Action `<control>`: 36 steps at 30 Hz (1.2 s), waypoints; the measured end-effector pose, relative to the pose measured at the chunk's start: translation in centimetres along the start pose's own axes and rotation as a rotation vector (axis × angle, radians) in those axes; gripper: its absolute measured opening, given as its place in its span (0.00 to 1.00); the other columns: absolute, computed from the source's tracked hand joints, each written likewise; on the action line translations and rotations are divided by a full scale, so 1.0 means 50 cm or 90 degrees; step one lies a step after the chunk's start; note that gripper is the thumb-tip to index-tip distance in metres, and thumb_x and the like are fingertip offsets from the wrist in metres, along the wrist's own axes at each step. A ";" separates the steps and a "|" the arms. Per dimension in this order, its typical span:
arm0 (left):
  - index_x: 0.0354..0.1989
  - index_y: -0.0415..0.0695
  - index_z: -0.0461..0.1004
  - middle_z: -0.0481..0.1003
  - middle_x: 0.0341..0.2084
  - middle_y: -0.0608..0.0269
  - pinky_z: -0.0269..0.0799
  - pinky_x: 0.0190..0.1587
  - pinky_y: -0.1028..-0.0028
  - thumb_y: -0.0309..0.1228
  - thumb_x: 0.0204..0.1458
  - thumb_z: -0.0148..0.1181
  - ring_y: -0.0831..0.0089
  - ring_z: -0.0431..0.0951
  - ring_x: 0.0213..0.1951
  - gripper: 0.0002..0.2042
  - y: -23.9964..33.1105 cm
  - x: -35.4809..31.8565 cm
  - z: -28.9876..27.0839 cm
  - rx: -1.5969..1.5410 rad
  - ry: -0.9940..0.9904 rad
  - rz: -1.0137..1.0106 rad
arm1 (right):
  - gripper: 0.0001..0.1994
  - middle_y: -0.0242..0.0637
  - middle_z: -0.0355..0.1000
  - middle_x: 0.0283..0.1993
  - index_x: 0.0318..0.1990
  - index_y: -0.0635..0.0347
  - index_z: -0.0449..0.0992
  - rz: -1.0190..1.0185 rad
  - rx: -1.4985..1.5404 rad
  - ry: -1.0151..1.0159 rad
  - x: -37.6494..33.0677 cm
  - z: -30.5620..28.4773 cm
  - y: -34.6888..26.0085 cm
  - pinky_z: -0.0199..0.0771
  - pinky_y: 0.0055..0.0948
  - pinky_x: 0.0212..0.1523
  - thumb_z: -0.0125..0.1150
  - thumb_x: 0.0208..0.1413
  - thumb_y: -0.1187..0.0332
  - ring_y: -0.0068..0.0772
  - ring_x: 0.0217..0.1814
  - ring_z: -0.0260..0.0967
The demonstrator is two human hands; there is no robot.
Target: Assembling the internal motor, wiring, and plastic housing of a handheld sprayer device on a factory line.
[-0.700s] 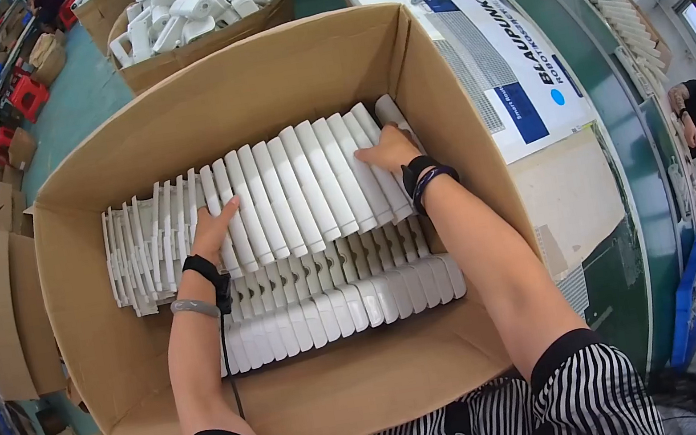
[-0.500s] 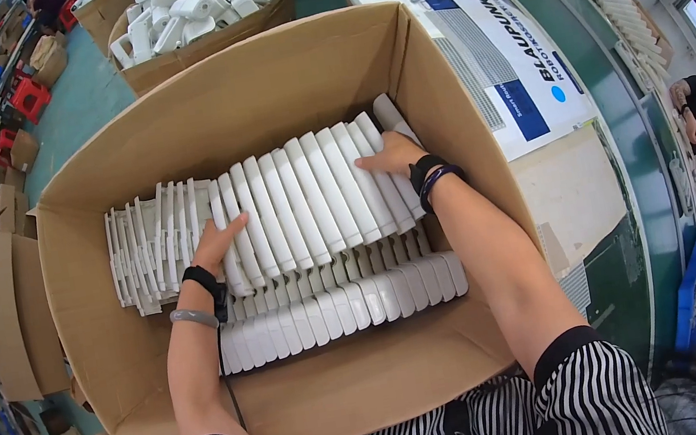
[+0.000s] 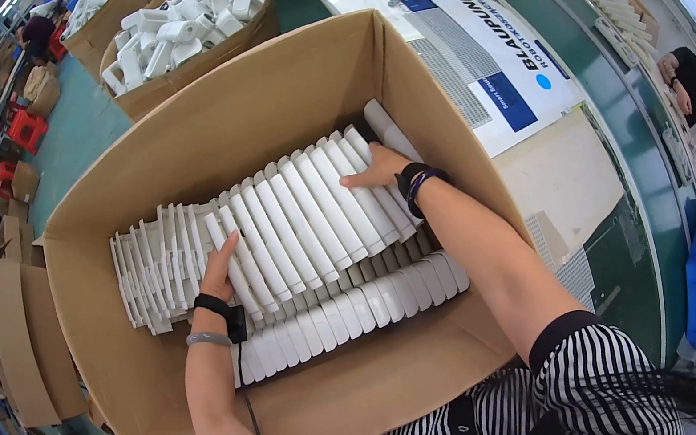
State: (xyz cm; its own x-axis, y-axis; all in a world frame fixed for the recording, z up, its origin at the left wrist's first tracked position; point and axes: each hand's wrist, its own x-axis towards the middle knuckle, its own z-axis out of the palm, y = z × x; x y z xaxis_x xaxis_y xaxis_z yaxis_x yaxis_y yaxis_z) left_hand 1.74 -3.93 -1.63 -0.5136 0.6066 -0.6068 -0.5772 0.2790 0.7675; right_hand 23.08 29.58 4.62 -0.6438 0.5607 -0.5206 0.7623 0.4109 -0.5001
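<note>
A row of long, curved white plastic pieces (image 3: 299, 220) stands on edge, closely packed, inside a large cardboard box (image 3: 211, 116). At its left end my left hand (image 3: 218, 271) grips the outer piece, thumb on top, other fingers hidden. My right hand (image 3: 378, 168) holds the opposite end, thumb over the top edges, so the row is squeezed between both hands. Below, nearer me, lies a second row of rounded white pieces (image 3: 354, 316). Thin white panels (image 3: 159, 268) stand stacked at the left, and one loose white piece (image 3: 391, 132) leans by the right wall.
Behind the box is another carton (image 3: 196, 71) heaped with white plastic parts. A workbench with a printed sheet (image 3: 520, 102) runs along the right. Flattened cardboard (image 3: 24, 338) stands on the left, and a person (image 3: 694, 94) works at the far right.
The whole view has shifted slightly. My hands still hold both ends of the row, and a dark gap now shows between its right end and the loose piece.
</note>
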 end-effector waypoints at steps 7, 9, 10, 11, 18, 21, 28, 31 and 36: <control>0.66 0.45 0.64 0.73 0.58 0.58 0.71 0.62 0.61 0.51 0.60 0.59 0.64 0.74 0.58 0.31 -0.048 0.026 -0.049 -0.142 -0.058 0.000 | 0.54 0.55 0.68 0.64 0.63 0.69 0.66 -0.007 0.120 0.152 0.043 0.081 0.042 0.67 0.40 0.64 0.67 0.39 0.30 0.49 0.65 0.68; 0.67 0.46 0.64 0.72 0.59 0.58 0.70 0.63 0.61 0.52 0.60 0.58 0.64 0.73 0.59 0.32 -0.060 0.008 -0.048 -0.165 -0.083 -0.003 | 0.54 0.55 0.68 0.64 0.64 0.69 0.66 -0.003 0.108 0.120 0.022 0.059 0.036 0.67 0.40 0.64 0.67 0.39 0.30 0.48 0.65 0.68; 0.67 0.46 0.63 0.72 0.60 0.58 0.69 0.63 0.61 0.53 0.60 0.58 0.64 0.73 0.60 0.32 -0.062 0.004 -0.046 -0.181 -0.104 -0.001 | 0.54 0.55 0.68 0.64 0.64 0.68 0.65 0.001 0.092 0.089 0.015 0.047 0.038 0.67 0.40 0.64 0.67 0.39 0.30 0.48 0.65 0.68; 0.67 0.45 0.63 0.72 0.60 0.58 0.68 0.64 0.61 0.53 0.60 0.57 0.63 0.73 0.60 0.32 -0.063 0.001 -0.043 -0.197 -0.124 0.000 | 0.54 0.55 0.68 0.64 0.64 0.68 0.65 0.002 0.096 0.092 0.010 0.035 0.038 0.67 0.40 0.64 0.67 0.39 0.30 0.48 0.65 0.68; 0.66 0.47 0.65 0.73 0.59 0.59 0.69 0.63 0.57 0.53 0.57 0.62 0.62 0.73 0.59 0.33 -0.069 0.019 -0.034 -0.205 -0.089 0.025 | 0.56 0.58 0.63 0.68 0.68 0.71 0.60 -0.051 0.165 0.083 0.039 0.033 0.052 0.60 0.37 0.70 0.70 0.40 0.33 0.48 0.71 0.61; 0.66 0.44 0.65 0.72 0.60 0.56 0.68 0.64 0.58 0.52 0.60 0.58 0.60 0.73 0.59 0.31 -0.069 0.001 -0.070 -0.316 -0.011 -0.021 | 0.47 0.55 0.71 0.61 0.61 0.62 0.71 -0.040 0.112 0.180 0.015 0.074 -0.002 0.70 0.43 0.61 0.62 0.45 0.29 0.51 0.62 0.70; 0.64 0.46 0.67 0.74 0.57 0.59 0.69 0.64 0.61 0.49 0.60 0.60 0.64 0.74 0.58 0.29 -0.029 -0.041 0.014 -0.193 -0.102 0.023 | 0.36 0.60 0.76 0.50 0.46 0.69 0.81 -0.007 0.110 0.234 -0.008 0.029 0.033 0.73 0.46 0.54 0.57 0.54 0.36 0.55 0.53 0.75; 0.64 0.45 0.68 0.75 0.57 0.60 0.70 0.62 0.62 0.53 0.59 0.59 0.65 0.75 0.57 0.30 0.015 -0.071 0.051 -0.134 -0.096 0.022 | 0.35 0.59 0.77 0.48 0.43 0.70 0.81 -0.028 0.056 0.235 -0.016 0.019 0.033 0.74 0.46 0.53 0.57 0.54 0.37 0.56 0.51 0.76; 0.65 0.43 0.66 0.74 0.58 0.59 0.69 0.63 0.64 0.58 0.59 0.57 0.66 0.75 0.58 0.35 0.108 -0.092 0.105 -0.043 -0.113 -0.026 | 0.33 0.59 0.78 0.41 0.39 0.67 0.83 -0.089 0.163 0.256 -0.007 -0.009 0.040 0.75 0.45 0.47 0.60 0.53 0.38 0.56 0.46 0.77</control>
State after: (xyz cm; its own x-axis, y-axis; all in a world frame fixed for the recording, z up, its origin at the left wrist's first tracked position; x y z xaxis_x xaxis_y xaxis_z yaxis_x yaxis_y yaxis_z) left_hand 4.32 -1.29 6.38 -0.3719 0.7193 -0.5868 -0.6401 0.2591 0.7233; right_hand 24.87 30.52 4.13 -0.6237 0.7664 -0.1536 0.5970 0.3403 -0.7265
